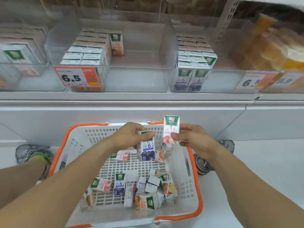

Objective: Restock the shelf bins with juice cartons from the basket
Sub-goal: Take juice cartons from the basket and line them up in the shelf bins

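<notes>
Shelf (131, 96) with clear bins (136, 79) part-stocked, white basket (185, 203) with orange rim below, loose cartons at its near edge, left hand (130, 135) gripping blueberry carton (147, 148) over far edge, right hand (189, 137) pinching peach carton (171, 127) upright at far-right corner

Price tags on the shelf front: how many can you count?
3: one on the middle bin, showing 6.5; two at right. Others may lie outside the view.
</notes>
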The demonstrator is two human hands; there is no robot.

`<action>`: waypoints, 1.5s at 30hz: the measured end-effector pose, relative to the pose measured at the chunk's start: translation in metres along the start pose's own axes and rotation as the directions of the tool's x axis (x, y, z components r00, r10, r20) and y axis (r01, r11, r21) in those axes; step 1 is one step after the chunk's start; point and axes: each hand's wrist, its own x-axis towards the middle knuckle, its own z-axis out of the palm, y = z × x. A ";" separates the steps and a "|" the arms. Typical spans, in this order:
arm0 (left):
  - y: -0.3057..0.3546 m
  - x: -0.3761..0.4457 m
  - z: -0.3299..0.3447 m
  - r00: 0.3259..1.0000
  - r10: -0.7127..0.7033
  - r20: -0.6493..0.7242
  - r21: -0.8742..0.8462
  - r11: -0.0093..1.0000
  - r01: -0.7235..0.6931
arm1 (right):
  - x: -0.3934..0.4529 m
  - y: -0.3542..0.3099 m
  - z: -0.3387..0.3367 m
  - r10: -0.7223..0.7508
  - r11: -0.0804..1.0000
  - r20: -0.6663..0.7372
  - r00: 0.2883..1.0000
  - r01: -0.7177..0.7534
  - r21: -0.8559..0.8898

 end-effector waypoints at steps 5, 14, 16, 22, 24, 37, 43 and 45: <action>0.049 -0.015 -0.024 0.991 0.130 -0.043 0.120 0.985 -0.124 | -0.012 -0.040 0.012 -0.125 0.987 0.051 0.991 0.119 0.107; 0.051 -0.061 -0.106 0.958 0.254 0.132 0.133 0.953 -0.271 | -0.018 -0.092 0.090 -0.286 0.947 0.168 0.944 0.305 -0.101; 0.042 -0.070 -0.119 0.956 0.273 0.110 0.114 0.952 -0.285 | -0.015 -0.099 0.107 -0.314 0.935 0.189 0.930 0.338 -0.107; 0.017 -0.115 -0.192 0.938 0.325 -0.120 0.238 0.927 -0.291 | -0.010 -0.128 0.174 -0.438 0.896 0.173 0.882 0.444 0.009; -0.001 -0.135 -0.222 0.887 0.314 -0.340 0.204 0.945 -0.256 | -0.008 -0.144 0.204 -0.516 0.856 0.171 0.839 0.514 0.063; -0.074 -0.147 -0.259 0.847 0.142 -0.513 0.156 0.985 -0.071 | 0.106 -0.281 0.388 -0.663 0.546 0.159 0.732 0.618 -0.566; -0.072 -0.139 -0.254 0.881 0.196 -0.431 0.167 0.977 -0.136 | 0.141 -0.266 0.424 -0.514 0.653 0.058 0.856 0.434 -0.620; -0.072 -0.138 -0.255 0.878 0.196 -0.437 0.149 0.978 -0.144 | 0.146 -0.259 0.427 -0.490 0.673 0.057 0.870 0.419 -0.609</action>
